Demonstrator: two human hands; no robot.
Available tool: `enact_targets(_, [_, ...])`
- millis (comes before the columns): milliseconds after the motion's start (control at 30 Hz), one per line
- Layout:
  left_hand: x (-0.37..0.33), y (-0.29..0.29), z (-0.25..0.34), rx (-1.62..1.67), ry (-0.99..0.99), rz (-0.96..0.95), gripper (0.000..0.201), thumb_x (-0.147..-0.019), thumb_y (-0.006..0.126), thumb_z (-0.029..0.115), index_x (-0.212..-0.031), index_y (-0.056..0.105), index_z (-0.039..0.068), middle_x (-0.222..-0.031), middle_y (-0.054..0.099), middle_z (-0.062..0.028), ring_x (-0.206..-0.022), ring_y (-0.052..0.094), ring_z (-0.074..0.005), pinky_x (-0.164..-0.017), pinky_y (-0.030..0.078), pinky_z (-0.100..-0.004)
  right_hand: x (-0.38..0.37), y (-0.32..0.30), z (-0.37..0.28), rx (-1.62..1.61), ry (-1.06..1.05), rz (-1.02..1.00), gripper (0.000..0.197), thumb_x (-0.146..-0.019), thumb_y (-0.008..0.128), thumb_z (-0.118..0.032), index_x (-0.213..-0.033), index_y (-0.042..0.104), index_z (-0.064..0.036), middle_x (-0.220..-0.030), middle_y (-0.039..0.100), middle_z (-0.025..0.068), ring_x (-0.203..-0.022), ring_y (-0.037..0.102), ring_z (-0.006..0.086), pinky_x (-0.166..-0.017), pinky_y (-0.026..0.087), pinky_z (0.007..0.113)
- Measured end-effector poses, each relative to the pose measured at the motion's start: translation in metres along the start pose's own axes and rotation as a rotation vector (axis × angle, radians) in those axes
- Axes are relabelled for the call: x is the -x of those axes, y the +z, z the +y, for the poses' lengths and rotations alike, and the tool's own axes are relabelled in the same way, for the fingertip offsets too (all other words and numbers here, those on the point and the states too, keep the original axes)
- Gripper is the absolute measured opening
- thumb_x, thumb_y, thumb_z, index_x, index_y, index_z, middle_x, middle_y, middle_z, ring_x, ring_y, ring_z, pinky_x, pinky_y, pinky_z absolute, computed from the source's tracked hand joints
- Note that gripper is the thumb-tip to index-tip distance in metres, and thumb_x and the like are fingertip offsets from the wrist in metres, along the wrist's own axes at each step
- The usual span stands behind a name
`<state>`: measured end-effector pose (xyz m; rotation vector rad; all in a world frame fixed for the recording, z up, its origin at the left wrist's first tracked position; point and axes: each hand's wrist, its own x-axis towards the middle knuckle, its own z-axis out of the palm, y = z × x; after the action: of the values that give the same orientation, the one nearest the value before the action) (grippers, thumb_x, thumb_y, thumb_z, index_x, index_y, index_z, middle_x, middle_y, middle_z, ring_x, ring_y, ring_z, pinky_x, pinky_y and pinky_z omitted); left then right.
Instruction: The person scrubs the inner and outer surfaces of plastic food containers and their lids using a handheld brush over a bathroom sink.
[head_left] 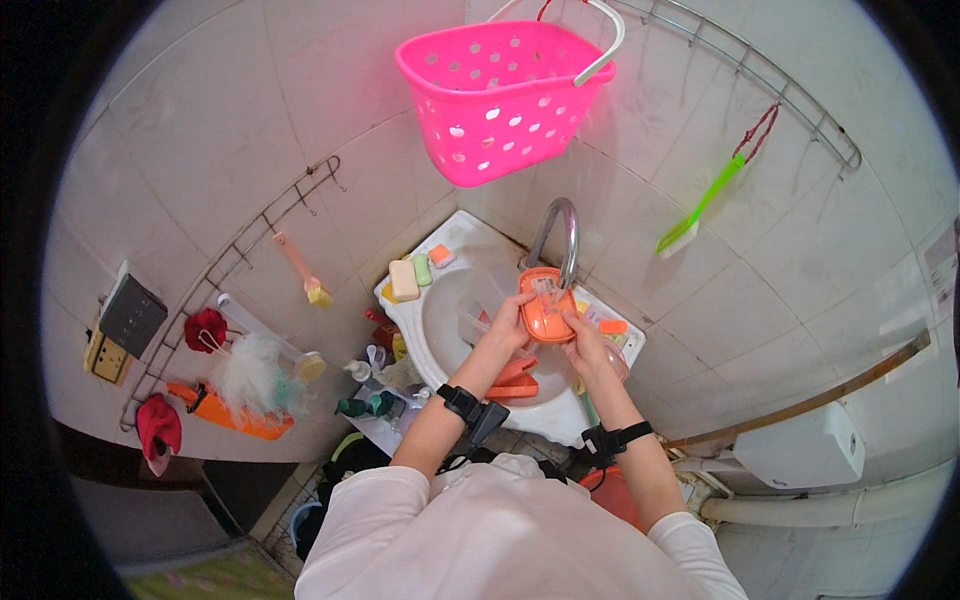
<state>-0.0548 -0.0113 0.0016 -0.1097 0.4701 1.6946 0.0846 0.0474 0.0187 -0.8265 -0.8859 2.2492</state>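
Under the curved metal faucet (571, 235), I hold a small orange plastic dish (546, 318), rounded and shallow like a soap dish. My left hand (511, 322) grips its left edge, while my right hand (582, 345) closes on its lower right edge. Water seems to fall from the spout into the dish. Below my hands, more orange plastic pieces (516, 386) lie in the white sink (437, 325). Clear plastic pieces (472, 322) rest in the basin too, partly hidden by my left forearm.
Soap bars (404, 281) sit on the sink's left corner. An orange item (613, 326) lies on the right ledge. Bottles (382, 403) crowd a stand at left. Above hang a pink basket (500, 110) and a green brush (705, 205); a wall rack (240, 245) holds scrubbers.
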Motion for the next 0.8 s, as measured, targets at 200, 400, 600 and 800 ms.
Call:
enact_targets(200, [-0.003, -0.004, -0.003, -0.004, -0.032, 0.000, 0.031, -0.086, 0.053, 0.012, -0.113, 0.052, -0.002, -0.112, 0.059, -0.0174, -0.104, 0.058, -0.0308, -0.096, 0.044, -0.0458, -0.001, -0.008, 0.001, -0.046, 0.021, -0.017, 0.034, -0.090, 0.054, -0.010, -0.122, 0.048, -0.0002, -0.119, 0.056, 0.0111, -0.109, 0.055, 0.0217, -0.093, 0.045, 0.036])
enact_targets(400, [-0.007, -0.015, 0.001, -0.038, -0.023, -0.007, 0.028, -0.085, 0.055, 0.012, -0.110, 0.053, -0.001, -0.106, 0.060, -0.0152, -0.100, 0.059, -0.0296, -0.094, 0.045, -0.0456, -0.002, -0.008, 0.006, -0.129, 0.091, -0.005, 0.034, -0.089, 0.054, -0.010, -0.121, 0.048, 0.0000, -0.119, 0.056, 0.0109, -0.110, 0.054, 0.0214, -0.096, 0.043, 0.035])
enact_targets(600, [-0.008, -0.001, -0.003, -0.089, -0.059, 0.049, 0.030, -0.082, 0.057, 0.006, -0.111, 0.051, -0.003, -0.107, 0.059, -0.0157, -0.100, 0.059, -0.0298, -0.092, 0.047, -0.0439, -0.001, -0.009, 0.004, -0.166, 0.101, 0.079, 0.034, -0.088, 0.056, -0.010, -0.120, 0.049, 0.0006, -0.119, 0.056, 0.0110, -0.111, 0.054, 0.0221, -0.097, 0.043, 0.035])
enact_targets(800, [-0.013, 0.004, -0.011, -0.585, 0.098, 0.109, 0.042, -0.079, 0.065, 0.010, -0.115, 0.048, -0.003, -0.110, 0.057, -0.0162, -0.100, 0.059, -0.0265, -0.090, 0.048, -0.0426, -0.004, -0.018, 0.008, -0.158, 0.025, 0.081, 0.034, -0.089, 0.055, -0.013, -0.119, 0.050, 0.0012, -0.118, 0.056, 0.0114, -0.110, 0.054, 0.0218, -0.096, 0.043, 0.035])
